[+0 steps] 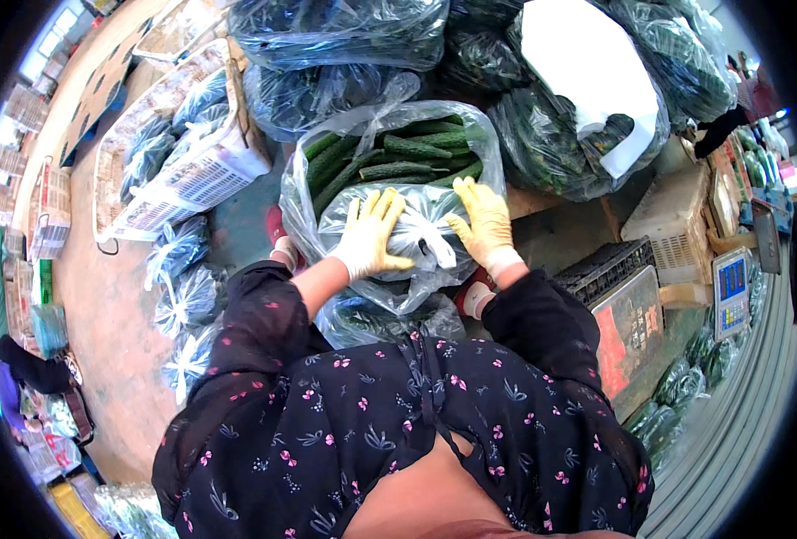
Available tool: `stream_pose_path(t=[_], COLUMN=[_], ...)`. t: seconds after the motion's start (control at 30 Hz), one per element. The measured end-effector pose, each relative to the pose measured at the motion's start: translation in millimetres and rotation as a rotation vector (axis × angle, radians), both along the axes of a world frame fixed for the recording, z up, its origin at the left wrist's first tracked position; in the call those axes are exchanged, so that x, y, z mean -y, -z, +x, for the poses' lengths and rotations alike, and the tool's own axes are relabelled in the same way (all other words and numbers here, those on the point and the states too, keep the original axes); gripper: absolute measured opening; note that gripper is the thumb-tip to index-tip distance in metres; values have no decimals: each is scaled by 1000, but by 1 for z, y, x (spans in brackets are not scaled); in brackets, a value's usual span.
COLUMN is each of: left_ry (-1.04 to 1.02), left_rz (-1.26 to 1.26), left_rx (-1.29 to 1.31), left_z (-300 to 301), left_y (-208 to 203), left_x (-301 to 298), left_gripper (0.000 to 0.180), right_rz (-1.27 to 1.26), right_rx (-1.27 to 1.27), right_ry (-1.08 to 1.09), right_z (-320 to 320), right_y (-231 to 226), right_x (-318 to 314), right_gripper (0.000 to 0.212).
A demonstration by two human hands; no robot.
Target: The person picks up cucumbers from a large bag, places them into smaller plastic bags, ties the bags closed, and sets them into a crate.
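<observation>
In front of me a large clear plastic bag (295, 211) stands with its mouth wide, full of long dark green cucumbers (425, 144). A smaller knotted clear bag (421, 211) lies on its near side, with bunched white plastic at the knot. My left hand (376, 238), in a pale yellow glove, lies on the left of this knotted bag with fingers spread. On its right rests my right hand (487, 225), gloved alike, fingers apart near the cucumbers and the big bag's rim. Neither hand grips anything visible. What the knotted bag contains is hard to make out.
Filled bags (336, 36) are stacked beyond, one under a white sheet (587, 72). At left stands a white crate (183, 184) of bagged produce, with small tied bags (183, 301) beside it. A black crate (601, 269) and a scale display (732, 292) are at right.
</observation>
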State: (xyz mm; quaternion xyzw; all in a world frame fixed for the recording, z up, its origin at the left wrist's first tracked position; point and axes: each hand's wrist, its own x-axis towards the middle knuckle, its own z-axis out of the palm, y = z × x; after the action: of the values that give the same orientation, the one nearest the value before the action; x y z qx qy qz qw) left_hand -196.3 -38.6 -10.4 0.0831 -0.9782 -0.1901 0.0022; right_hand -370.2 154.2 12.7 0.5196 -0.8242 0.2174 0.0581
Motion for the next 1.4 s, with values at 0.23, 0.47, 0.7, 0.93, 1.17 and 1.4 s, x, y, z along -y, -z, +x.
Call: stream_pose_path(t=[0.23, 0.47, 0.7, 0.93, 1.17, 1.4], left_ry=[29, 42, 34, -143, -213, -246], left_rz=[-70, 38, -8, 223, 342, 358], left_rx=[-230, -235, 147, 39, -213, -121], left_z=[8, -5, -29, -6, 21, 43], left_y=[2, 25, -4, -7, 10, -15], left_x=[15, -28, -23, -35, -45, -19], left_gripper=[95, 59, 15, 16, 27, 26], right_rz=[-134, 79, 197, 349, 229, 241], right_rx=[466, 392, 234, -15, 15, 8], right_ry=[185, 131, 53, -201, -252, -321], right_z=[-47, -38, -20, 54, 43, 85], right_y=[73, 71, 22, -23, 8, -31], right_x=[19, -11, -7, 19, 34, 58], right_gripper=[54, 55, 58, 56, 14, 13])
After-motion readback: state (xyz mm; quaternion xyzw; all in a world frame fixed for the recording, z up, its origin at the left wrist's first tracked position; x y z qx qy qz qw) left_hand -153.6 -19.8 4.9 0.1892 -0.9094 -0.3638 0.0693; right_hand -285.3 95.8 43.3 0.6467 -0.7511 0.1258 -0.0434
